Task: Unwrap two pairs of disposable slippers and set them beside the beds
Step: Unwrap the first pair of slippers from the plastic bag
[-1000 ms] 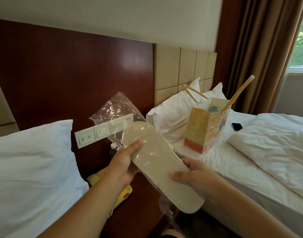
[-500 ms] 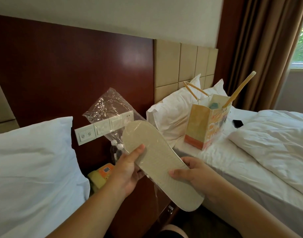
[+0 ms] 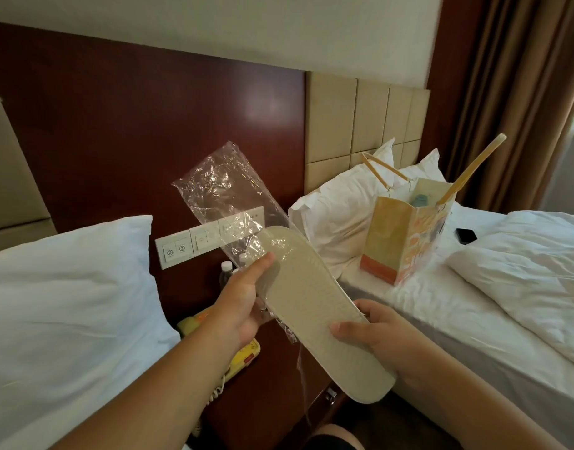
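A pale beige disposable slipper (image 3: 315,310) is held sole-up between the two beds, over the nightstand. Its toe end sits inside a clear plastic wrapper (image 3: 220,196), whose empty part sticks up and to the left. My left hand (image 3: 243,306) grips the wrapper and the slipper's toe end, thumb on the sole. My right hand (image 3: 376,332) holds the slipper's bare lower half from the right side. Whether a second slipper lies underneath is hidden.
A white pillow (image 3: 68,303) lies on the left bed. The right bed (image 3: 474,319) carries pillows, a rumpled duvet, an orange paper bag (image 3: 399,241) and a small black object (image 3: 466,236). The dark nightstand (image 3: 272,384) holds a yellow phone and water bottles. Wall switches (image 3: 188,245) are behind.
The wrapper has slid further up off the slipper, so more bare sole shows. The view has shifted slightly.
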A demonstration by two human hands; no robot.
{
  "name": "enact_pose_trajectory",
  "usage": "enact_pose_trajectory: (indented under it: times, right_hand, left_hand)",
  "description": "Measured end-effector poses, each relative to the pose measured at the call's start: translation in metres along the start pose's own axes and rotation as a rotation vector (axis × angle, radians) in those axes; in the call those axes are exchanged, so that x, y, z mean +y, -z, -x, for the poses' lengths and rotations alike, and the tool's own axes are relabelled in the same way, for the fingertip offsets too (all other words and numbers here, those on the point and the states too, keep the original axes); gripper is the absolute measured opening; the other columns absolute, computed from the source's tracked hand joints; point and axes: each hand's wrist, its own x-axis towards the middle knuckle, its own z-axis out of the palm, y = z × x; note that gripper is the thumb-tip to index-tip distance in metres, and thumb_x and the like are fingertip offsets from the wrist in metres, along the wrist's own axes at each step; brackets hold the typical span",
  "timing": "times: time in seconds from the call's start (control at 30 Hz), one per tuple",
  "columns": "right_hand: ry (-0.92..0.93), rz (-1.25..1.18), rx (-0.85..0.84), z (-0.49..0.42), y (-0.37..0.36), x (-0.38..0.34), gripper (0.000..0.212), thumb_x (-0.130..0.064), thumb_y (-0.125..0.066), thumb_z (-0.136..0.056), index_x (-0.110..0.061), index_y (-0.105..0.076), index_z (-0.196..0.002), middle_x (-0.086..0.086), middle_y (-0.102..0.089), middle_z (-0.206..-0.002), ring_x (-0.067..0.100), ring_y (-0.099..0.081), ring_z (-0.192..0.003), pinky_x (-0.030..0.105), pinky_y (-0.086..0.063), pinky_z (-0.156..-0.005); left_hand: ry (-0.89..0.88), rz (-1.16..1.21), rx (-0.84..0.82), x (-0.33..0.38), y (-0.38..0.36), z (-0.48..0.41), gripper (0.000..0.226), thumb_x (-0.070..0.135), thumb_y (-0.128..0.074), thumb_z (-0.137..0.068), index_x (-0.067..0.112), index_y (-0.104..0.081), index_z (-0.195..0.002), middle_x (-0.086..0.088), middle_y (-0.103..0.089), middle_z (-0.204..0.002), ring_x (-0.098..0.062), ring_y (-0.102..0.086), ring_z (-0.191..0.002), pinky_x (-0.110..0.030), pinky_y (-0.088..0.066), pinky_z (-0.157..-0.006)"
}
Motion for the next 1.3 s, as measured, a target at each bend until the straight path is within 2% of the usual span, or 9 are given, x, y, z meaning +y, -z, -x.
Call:
enact_pose_trajectory:
  times: [0.1, 0.27, 0.37, 0.47, 0.6, 0.83, 1.0, 1.13, 1.3]
  right_hand:
    - [-0.002, -0.018, -0.003, -0.001, -0.004, 0.000, 0.039, -0.044, -0.091, -0.058, -0.039, -0.072, -0.091, 0.003, -0.079, -0.097, 0.028, -0.077, -0.086, 0.047, -0.062, -0.074]
    - [-0.028, 0.017, -0.027, 0.002, -0.002, 0.001, 0.038, -0.045, -0.090, -0.059, -0.039, -0.071, -0.091, 0.000, -0.079, -0.096, 0.025, -0.078, -0.083, 0.037, -0.061, -0.066]
    - [-0.040, 0.040, -0.004, 0.006, 0.004, 0.003, 0.033, -0.045, -0.090, -0.059, -0.042, -0.072, -0.086, -0.003, -0.079, -0.093, 0.022, -0.078, -0.081, 0.036, -0.062, -0.064]
    - [-0.041, 0.065, -0.012, 0.012, 0.013, 0.005, 0.038, -0.048, -0.088, -0.059, -0.042, -0.070, -0.092, -0.005, -0.079, -0.091, 0.020, -0.078, -0.079, 0.031, -0.061, -0.059]
    - [-0.001, 0.056, 0.015, 0.019, 0.024, 0.010, 0.059, -0.047, -0.088, -0.057, -0.027, -0.068, -0.109, 0.003, -0.079, -0.094, 0.026, -0.077, -0.081, 0.037, -0.061, -0.062]
    - [0.003, -0.057, 0.085, 0.025, 0.037, 0.018, 0.055, -0.044, -0.088, -0.065, -0.023, -0.068, -0.112, 0.006, -0.079, -0.098, 0.029, -0.077, -0.085, 0.042, -0.062, -0.067]
    - [-0.010, -0.086, 0.111, 0.023, 0.037, 0.028, 0.056, -0.047, -0.088, -0.063, -0.028, -0.069, -0.112, 0.004, -0.078, -0.103, 0.030, -0.076, -0.090, 0.054, -0.061, -0.079]
    - [-0.035, -0.099, 0.124, 0.019, 0.038, 0.037, 0.043, -0.048, -0.089, -0.062, -0.034, -0.072, -0.099, 0.002, -0.078, -0.102, 0.027, -0.077, -0.087, 0.044, -0.062, -0.070]
    - [-0.062, -0.114, 0.125, 0.012, 0.038, 0.046, 0.033, -0.044, -0.087, -0.068, -0.037, -0.074, -0.097, 0.002, -0.079, -0.101, 0.027, -0.077, -0.086, 0.037, -0.061, -0.064]
  left_hand:
    - [0.023, 0.013, 0.022, -0.009, 0.007, 0.001, 0.047, 0.047, -0.079, -0.073, 0.018, -0.070, -0.109, -0.009, -0.075, -0.102, -0.029, -0.069, -0.097, -0.053, -0.057, -0.084]
    - [-0.046, -0.005, 0.103, -0.004, 0.021, -0.006, 0.031, 0.037, -0.071, -0.085, 0.018, -0.067, -0.109, -0.013, -0.075, -0.103, -0.032, -0.068, -0.098, -0.056, -0.051, -0.092]
    - [-0.087, -0.030, 0.136, 0.001, 0.034, -0.015, 0.026, 0.031, -0.068, -0.088, 0.021, -0.067, -0.112, -0.014, -0.072, -0.111, -0.028, -0.066, -0.093, -0.047, -0.056, -0.076]
    - [-0.106, -0.033, 0.197, -0.003, 0.044, -0.023, 0.029, 0.019, -0.068, -0.090, 0.023, -0.063, -0.118, -0.007, -0.075, -0.101, -0.022, -0.071, -0.083, -0.036, -0.057, -0.060]
    - [-0.116, -0.087, 0.231, -0.011, 0.058, -0.036, 0.031, 0.012, -0.065, -0.091, 0.024, -0.059, -0.119, -0.005, -0.077, -0.099, -0.022, -0.074, -0.083, -0.038, -0.058, -0.064]
    - [-0.194, -0.384, 0.271, -0.016, 0.078, -0.051, 0.021, 0.017, -0.067, -0.090, 0.031, -0.062, -0.104, -0.001, -0.076, -0.097, -0.017, -0.075, -0.081, -0.035, -0.058, -0.059]
    - [-0.040, -0.604, 0.191, -0.041, 0.090, -0.060, 0.018, 0.016, -0.066, -0.091, 0.031, -0.066, -0.099, -0.001, -0.068, -0.106, -0.018, -0.073, -0.084, -0.034, -0.058, -0.058]
    - [0.076, -0.675, 0.216, -0.070, 0.105, -0.063, 0.018, 0.014, -0.065, -0.090, 0.028, -0.065, -0.101, -0.006, -0.066, -0.106, -0.020, -0.072, -0.084, -0.032, -0.058, -0.055]
    - [0.257, -0.820, 0.249, -0.101, 0.127, -0.062, 0.025, 0.008, -0.066, -0.082, 0.026, -0.066, -0.100, -0.016, -0.065, -0.105, -0.034, -0.068, -0.093, -0.047, -0.062, -0.070]
